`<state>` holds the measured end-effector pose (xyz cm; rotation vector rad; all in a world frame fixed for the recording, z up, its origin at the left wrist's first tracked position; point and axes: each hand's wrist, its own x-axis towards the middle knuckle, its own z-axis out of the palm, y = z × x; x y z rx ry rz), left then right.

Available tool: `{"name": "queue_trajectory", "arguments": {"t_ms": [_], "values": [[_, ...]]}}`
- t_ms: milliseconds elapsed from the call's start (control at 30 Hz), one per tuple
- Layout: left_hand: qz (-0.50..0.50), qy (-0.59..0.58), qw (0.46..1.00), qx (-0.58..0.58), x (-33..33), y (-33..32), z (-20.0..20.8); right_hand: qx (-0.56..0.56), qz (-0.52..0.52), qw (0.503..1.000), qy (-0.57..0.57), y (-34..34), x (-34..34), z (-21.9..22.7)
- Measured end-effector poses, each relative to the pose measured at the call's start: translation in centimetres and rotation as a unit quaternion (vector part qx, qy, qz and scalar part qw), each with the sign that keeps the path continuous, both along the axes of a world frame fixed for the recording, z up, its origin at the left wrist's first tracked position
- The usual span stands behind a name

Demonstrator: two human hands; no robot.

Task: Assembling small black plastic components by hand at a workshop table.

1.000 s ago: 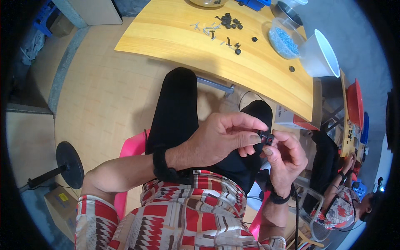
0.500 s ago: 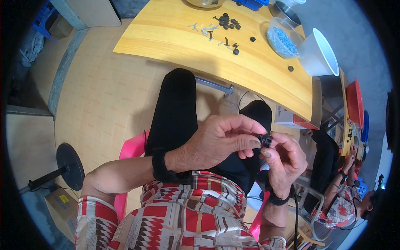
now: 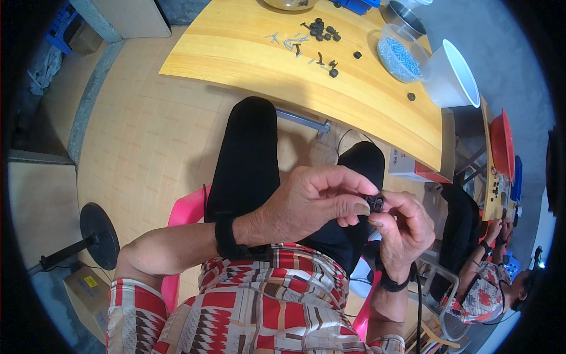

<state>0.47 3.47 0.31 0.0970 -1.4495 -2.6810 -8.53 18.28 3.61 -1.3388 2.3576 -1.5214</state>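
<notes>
Over my lap, both hands pinch one small black part [image 3: 377, 203] that looks like plastic with a ring-like opening. My left hand [image 3: 321, 203] has its thumb and forefinger closed on the left side of it. From the right, the thumb and fingertips of my right hand [image 3: 404, 224] close on the other side. Fingertips hide some of the part, so its exact kind is unclear. On the table, a pile of small black round parts [image 3: 318, 30] lies beside scattered silver pins or screws [image 3: 289, 44]. Several more black pieces lie nearby, among them a black knob-like piece [image 3: 333, 73].
The yellow wooden table [image 3: 236, 59] stands ahead of my knees. At its right are a clear bowl of bluish small pieces [image 3: 401, 59], a white tub [image 3: 453, 76] and a metal bowl [image 3: 405, 16]. Another person [image 3: 483, 289] sits at far right. A black round stand base [image 3: 99, 236] is at left.
The black part has turned between my fingers, so its ring-like opening shows more now. My hands have barely shifted.
</notes>
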Motion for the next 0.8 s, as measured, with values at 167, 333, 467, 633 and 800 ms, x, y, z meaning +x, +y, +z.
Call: {"name": "queue_trajectory", "arguments": {"t_ms": [167, 333, 467, 633, 800], "values": [[0.002, 0.003, 1.0, -0.009, 0.08, 0.03, -0.15, -0.004, 0.013, 1.0, 0.024, 0.04, -0.11, -0.21], [0.007, 0.008, 1.0, 0.0, 0.11, 0.14, -0.1, 0.007, 0.017, 0.998, 0.056, 0.24, -0.03, -0.03], [0.015, -0.005, 1.0, 0.002, 0.1, 0.18, -0.21, 0.034, 0.011, 0.989, 0.142, 0.02, 0.34, 0.21], [0.035, -0.022, 0.999, -0.006, 0.08, 0.14, -0.16, 0.038, 0.021, 0.989, 0.143, -0.33, 0.65, 0.15], [0.043, -0.026, 0.999, -0.001, 0.24, 0.3, 0.25, 0.025, 0.021, 0.992, 0.126, -0.19, 0.71, 0.21]]}}
